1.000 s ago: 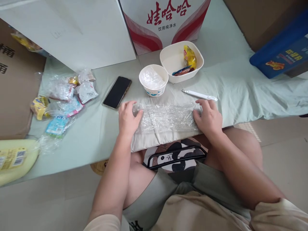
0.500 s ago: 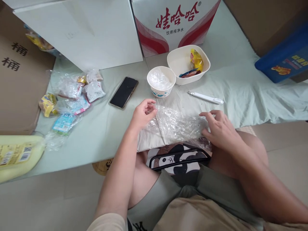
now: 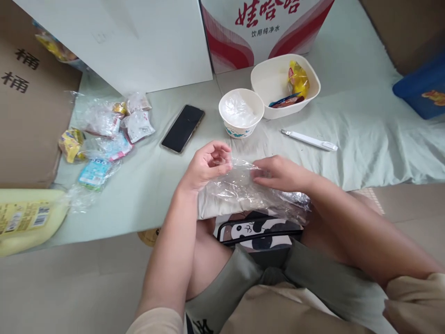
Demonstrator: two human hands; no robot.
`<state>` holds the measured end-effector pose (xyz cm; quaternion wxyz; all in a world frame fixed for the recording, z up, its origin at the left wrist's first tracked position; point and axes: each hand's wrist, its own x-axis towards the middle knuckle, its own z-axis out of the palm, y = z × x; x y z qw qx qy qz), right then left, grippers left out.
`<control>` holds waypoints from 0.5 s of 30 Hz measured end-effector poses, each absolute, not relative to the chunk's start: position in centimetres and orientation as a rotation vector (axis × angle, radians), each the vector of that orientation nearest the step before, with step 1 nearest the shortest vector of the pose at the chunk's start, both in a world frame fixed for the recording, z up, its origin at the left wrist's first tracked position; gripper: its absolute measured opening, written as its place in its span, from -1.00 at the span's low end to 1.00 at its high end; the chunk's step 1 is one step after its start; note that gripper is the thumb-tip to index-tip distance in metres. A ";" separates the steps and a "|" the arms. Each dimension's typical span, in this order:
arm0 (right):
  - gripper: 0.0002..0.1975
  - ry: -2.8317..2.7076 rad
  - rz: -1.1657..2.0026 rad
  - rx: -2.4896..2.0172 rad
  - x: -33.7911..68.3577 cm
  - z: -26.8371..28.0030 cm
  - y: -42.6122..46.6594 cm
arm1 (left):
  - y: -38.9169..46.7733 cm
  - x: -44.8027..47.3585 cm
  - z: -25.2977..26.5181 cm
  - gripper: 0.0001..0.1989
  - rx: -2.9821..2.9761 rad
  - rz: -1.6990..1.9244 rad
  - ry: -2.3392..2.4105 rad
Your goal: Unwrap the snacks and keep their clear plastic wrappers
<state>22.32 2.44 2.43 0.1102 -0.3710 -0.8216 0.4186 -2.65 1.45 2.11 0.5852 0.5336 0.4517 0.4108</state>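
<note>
A crumpled sheet of clear plastic film [image 3: 236, 188] lies along the front edge of the cloth-covered surface and hangs partly over it. My left hand [image 3: 210, 167] curls at the film's left end, with film between its thumb and fingers. From the right, my right hand [image 3: 283, 174] reaches over the film, its fingers and thumb closed on the upper part. Just beyond my hands stands a white paper bowl [image 3: 239, 132] with clear plastic inside. Behind it, a white oval tub [image 3: 295, 111] holds a yellow packet [image 3: 299, 81] and some dark flat packets.
A white utility knife [image 3: 309, 140] lies to the right and a phone [image 3: 183, 128] to the left. Several snack packets [image 3: 95, 174] are piled farther left, near a yellow-green container [image 3: 31, 222]. Large boxes [image 3: 264, 48] stand behind; a blue container [image 3: 420, 88] is at right.
My right hand has moved left across the film towards my left hand and closed on it. My left hand has stayed nearly in place. The view has shifted slightly.
</note>
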 end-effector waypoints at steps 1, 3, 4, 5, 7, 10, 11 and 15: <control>-0.88 -2.394 1.301 -1.032 22.4 2.5 2.2 | 1.4 -3.1 2.3 -0.51 1.242 0.987 1.056; -0.84 -2.256 1.365 -0.979 22.6 2.6 1.8 | 1.5 -4.1 2.9 -0.49 1.201 1.106 1.122; -0.85 -2.160 1.356 -0.988 22.7 2.7 1.6 | 1.6 -4.4 3.1 -0.50 1.157 1.180 1.177; -0.87 -2.058 1.340 -1.013 22.7 2.7 1.6 | 1.6 -4.5 3.3 -0.49 1.101 1.243 1.225; -0.89 -1.837 1.344 -1.086 22.4 2.6 1.7 | 1.6 -4.1 3.3 -0.42 1.000 1.254 1.230; -0.91 -1.538 1.416 -1.230 21.7 2.2 2.1 | 1.2 -2.0 2.6 -0.22 0.949 0.975 1.008; -0.92 -1.474 1.432 -1.265 21.4 2.0 2.2 | 1.0 -1.1 2.2 -0.20 0.948 0.869 0.950; -0.90 -1.373 1.473 -1.254 21.3 1.6 2.4 | 0.7 1.0 1.0 -0.43 0.962 0.818 1.011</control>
